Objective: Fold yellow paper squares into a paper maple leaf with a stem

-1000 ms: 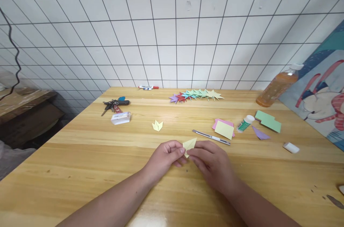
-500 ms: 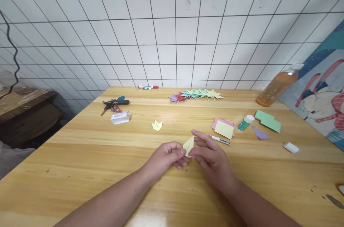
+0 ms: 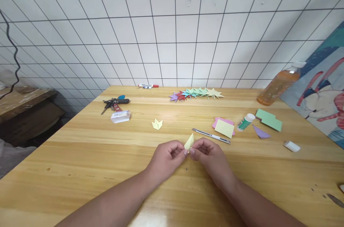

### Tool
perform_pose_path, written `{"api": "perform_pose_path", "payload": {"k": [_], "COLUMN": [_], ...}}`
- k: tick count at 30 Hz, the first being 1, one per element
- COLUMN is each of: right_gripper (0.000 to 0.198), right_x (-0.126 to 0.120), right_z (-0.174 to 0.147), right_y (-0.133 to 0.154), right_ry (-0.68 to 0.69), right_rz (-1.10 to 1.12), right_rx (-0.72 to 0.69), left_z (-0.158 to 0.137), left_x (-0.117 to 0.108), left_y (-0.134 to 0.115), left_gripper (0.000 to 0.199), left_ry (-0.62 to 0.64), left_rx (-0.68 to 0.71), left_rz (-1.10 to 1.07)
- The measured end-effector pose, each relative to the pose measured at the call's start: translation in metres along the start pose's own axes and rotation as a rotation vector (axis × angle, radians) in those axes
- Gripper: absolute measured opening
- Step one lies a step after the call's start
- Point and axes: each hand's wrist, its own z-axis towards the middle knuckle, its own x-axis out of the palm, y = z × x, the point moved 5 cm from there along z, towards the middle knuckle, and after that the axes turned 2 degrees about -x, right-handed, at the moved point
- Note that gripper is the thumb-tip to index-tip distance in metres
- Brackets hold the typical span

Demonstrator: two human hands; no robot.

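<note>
Between my two hands is a small folded piece of pale yellow paper (image 3: 189,141), its pointed tip facing up and away from me. My left hand (image 3: 168,155) pinches its lower left side between thumb and fingers. On the other side, my right hand (image 3: 208,153) is closed with thumb and forefinger on the paper's lower right edge. Just beyond the hands lies a slim utility knife (image 3: 212,135). A folded yellow paper piece with several points (image 3: 157,124) rests on the table farther left.
Along the back lie a row of colourful folded paper leaves (image 3: 197,93) and a marker (image 3: 148,86). Keys (image 3: 114,103) and a small white box (image 3: 120,116) sit left. To the right are paper sheets (image 3: 224,128), a glue stick (image 3: 245,122), green paper (image 3: 268,120), a purple triangle (image 3: 261,132), an eraser (image 3: 291,146) and a bottle (image 3: 279,85).
My right hand has curled its fingers in and now pinches the yellow paper. The paper looks narrower and turned. More of the utility knife shows.
</note>
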Motion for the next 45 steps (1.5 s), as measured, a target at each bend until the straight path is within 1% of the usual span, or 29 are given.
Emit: {"api": "perform_pose_path", "payload": {"k": [2, 6, 8, 11, 14, 15, 18, 19, 21, 22, 27, 32, 35, 38, 42, 45], "right_gripper": [0.023, 0.023, 0.021, 0.02, 0.021, 0.025, 0.047, 0.046, 0.032, 0.028, 0.029, 0.03, 0.03, 0.031, 0.032, 0.029], "right_x": [0.0, -0.002, -0.004, -0.003, -0.001, 0.0, 0.001, 0.002, 0.005, 0.006, 0.006, 0.005, 0.004, 0.002, 0.0, 0.002], "right_z": [-0.001, 0.0, 0.0, 0.001, 0.0, 0.0, -0.001, -0.001, -0.001, 0.0, 0.001, 0.001, 0.002, 0.002, 0.001, 0.0], "right_y": [0.001, 0.001, 0.001, -0.001, -0.003, -0.003, -0.005, -0.006, -0.006, -0.006, -0.006, -0.011, -0.013, -0.013, -0.009, -0.005], "right_ry": [-0.018, -0.036, -0.041, -0.026, -0.011, -0.009, -0.01, 0.008, 0.06, 0.082, 0.079, 0.069, 0.069, 0.058, 0.031, 0.067], "right_rz": [0.03, 0.027, 0.002, 0.002, 0.052, 0.077, 0.113, 0.096, 0.039, 0.012, -0.057, -0.115, -0.103, -0.066, -0.044, -0.043], "right_rx": [0.018, -0.007, -0.037, -0.048, -0.037, -0.026, 0.058, 0.087, 0.11, 0.106, 0.101, 0.097, 0.101, 0.121, 0.128, 0.134], "left_z": [0.0, 0.001, 0.002, 0.002, 0.001, 0.001, 0.001, 0.001, 0.002, 0.002, 0.002, 0.001, 0.001, 0.001, 0.0, 0.001], "left_x": [0.001, 0.008, 0.011, 0.009, 0.007, 0.007, 0.006, 0.006, 0.005, 0.005, 0.004, 0.002, 0.001, 0.001, 0.001, 0.0], "left_y": [-0.001, -0.002, -0.001, 0.002, 0.002, 0.002, -0.001, -0.001, 0.001, 0.002, 0.006, 0.007, 0.006, 0.001, -0.002, -0.001], "left_gripper": [0.021, 0.024, 0.024, 0.023, 0.022, 0.022, 0.021, 0.021, 0.021, 0.021, 0.023, 0.028, 0.028, 0.027, 0.024, 0.025], "left_ry": [0.011, 0.153, 0.179, 0.139, 0.105, 0.102, 0.105, 0.102, 0.088, 0.084, 0.114, 0.124, 0.11, 0.128, 0.13, 0.104], "left_rx": [-0.011, -0.079, -0.101, -0.108, -0.117, -0.119, -0.104, -0.099, -0.102, -0.106, -0.108, -0.089, -0.054, 0.003, 0.056, 0.056], "left_rz": [-0.032, -0.221, -0.255, -0.245, -0.235, -0.236, -0.244, -0.245, -0.249, -0.251, -0.248, -0.171, -0.088, -0.022, 0.14, 0.229]}}
